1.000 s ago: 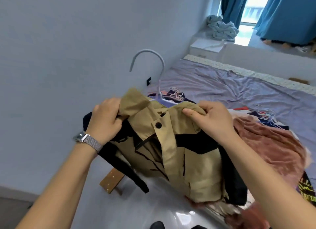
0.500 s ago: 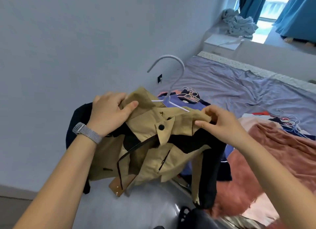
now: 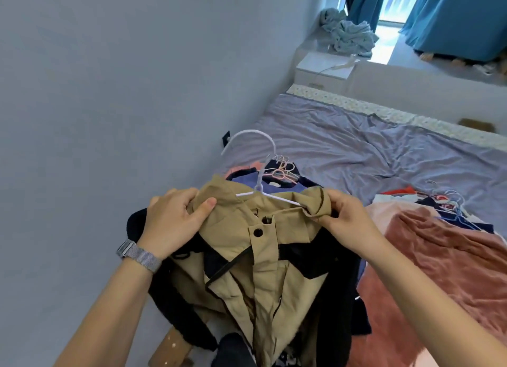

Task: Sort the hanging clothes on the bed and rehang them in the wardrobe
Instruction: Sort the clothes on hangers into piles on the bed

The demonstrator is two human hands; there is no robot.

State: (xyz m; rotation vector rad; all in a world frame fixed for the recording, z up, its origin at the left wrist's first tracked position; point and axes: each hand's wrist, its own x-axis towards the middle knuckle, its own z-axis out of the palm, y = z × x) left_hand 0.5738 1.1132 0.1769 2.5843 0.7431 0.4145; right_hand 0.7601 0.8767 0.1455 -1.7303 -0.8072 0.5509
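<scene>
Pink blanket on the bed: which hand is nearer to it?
Right. The right hand pinches the tan jacket's collar just beside the pink blanket. The left hand grips the jacket's other shoulder, on the far side from the blanket.

Both hands (image 3: 175, 224) (image 3: 348, 224) gripping tan jacket (image 3: 263, 257), apparently on white hanger (image 3: 255, 158)

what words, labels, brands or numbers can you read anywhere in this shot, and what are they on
None: no text can be read anywhere in this view.
Tan jacket held by the left hand and right hand: only plain dark snaps, no label showing.
White hanger: no marking.
Watch on the left wrist: face turned away, nothing legible.
Clothes pile on the bed: no readable print.
</scene>
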